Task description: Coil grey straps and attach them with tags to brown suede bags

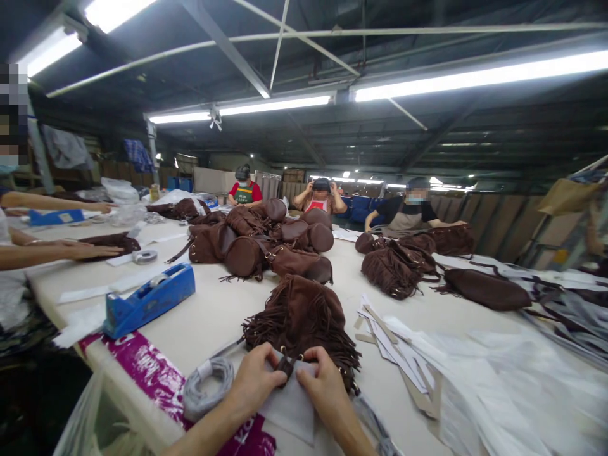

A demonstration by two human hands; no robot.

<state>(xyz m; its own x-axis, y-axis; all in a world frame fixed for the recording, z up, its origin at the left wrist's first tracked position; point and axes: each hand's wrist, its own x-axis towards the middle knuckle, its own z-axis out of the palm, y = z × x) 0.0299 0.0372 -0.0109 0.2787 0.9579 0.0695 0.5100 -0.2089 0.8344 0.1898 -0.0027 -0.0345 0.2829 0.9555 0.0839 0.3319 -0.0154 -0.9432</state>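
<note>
A dark brown fringed bag lies on the table right in front of me, with metal rings at its near edge. Between thumb and fingers, my left hand pinches a short dark brown strap at that edge. My right hand is closed on the top of a thin, pale grey wrapping sheet, close beside the strap. The sheet hangs below both hands and partly covers the tabletop. Left of my left hand rests a coil of strap in grey wrapping.
A blue tape dispenser stands at left. Brown bags are heaped mid-table, with more at right. Paper strips and clear plastic lie at right. Several people work around the table; a co-worker's hand touches a bag at left.
</note>
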